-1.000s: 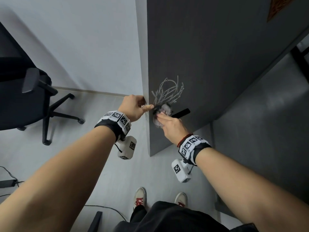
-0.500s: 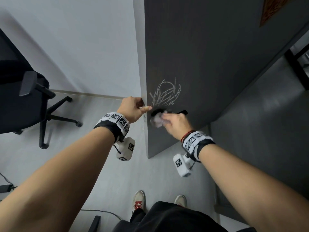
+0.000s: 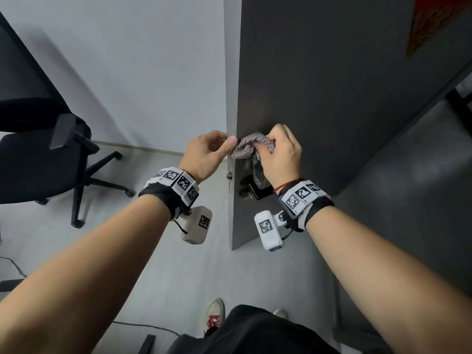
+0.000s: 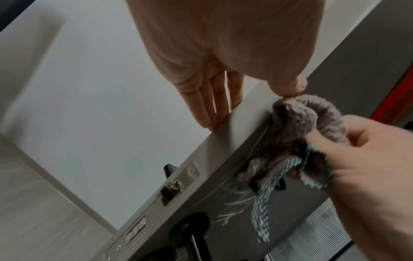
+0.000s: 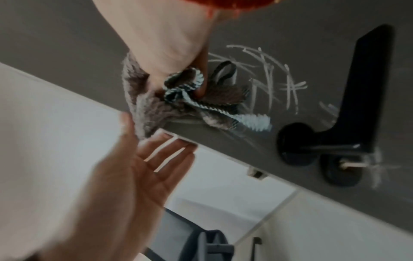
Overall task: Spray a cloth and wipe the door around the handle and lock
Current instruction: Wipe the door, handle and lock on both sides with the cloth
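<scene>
Wiping under way. The right hand [image 3: 279,154] bunches the cloth [image 3: 246,148] against the door [image 3: 332,85] face near its edge, above the handle [image 5: 366,84]. The left hand [image 3: 204,155] braces that edge, fingers [image 4: 214,102] straight, thumb beside the cloth. Head view: door face looks clean. Right wrist view: pale scribbles [image 5: 274,77] remain between cloth and handle and by the lock [image 5: 342,170], so much seems left.

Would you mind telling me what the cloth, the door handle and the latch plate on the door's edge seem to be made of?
Cloth: soft grey pile, probably microfibre or terry, with a ribbed woven hem.
Door handle: smooth matte black, likely coated metal, though plastic is possible.
Latch plate: bare brushed metal, silver sheen with a visible screw.
</scene>
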